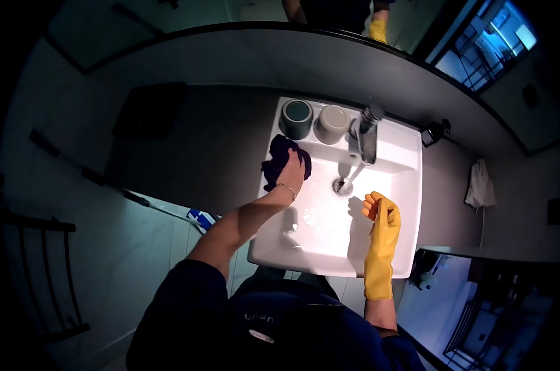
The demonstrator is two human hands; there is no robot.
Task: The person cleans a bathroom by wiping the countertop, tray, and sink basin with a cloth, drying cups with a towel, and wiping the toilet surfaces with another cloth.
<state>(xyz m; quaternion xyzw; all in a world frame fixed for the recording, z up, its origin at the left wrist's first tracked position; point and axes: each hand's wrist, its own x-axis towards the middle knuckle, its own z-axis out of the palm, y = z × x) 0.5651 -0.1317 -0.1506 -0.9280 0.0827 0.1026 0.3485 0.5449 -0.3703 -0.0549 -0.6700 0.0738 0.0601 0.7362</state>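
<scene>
My left hand (290, 175), bare with a thin bracelet at the wrist, presses a dark purple cloth (278, 162) against the left rim of the white sink (329, 263). Its fingers are closed on the bunched fabric. Over the right part of the basin is my right hand (382, 216) in a long yellow rubber glove (379, 272). The gloved fingers curl inward, and I see nothing held in them. Water (352, 178) runs from the chrome faucet (367, 136) toward the drain (341, 186). Wet streaks shine on the basin floor.
A dark green cup (296, 119) and a beige cup (333, 123) stand on the sink's back ledge. Right of the sink are a black bottle (435, 132) and a hanging pale cloth (480, 184). A long-handled tool (144, 202) leans at left. A mirror (230, 13) spans the back.
</scene>
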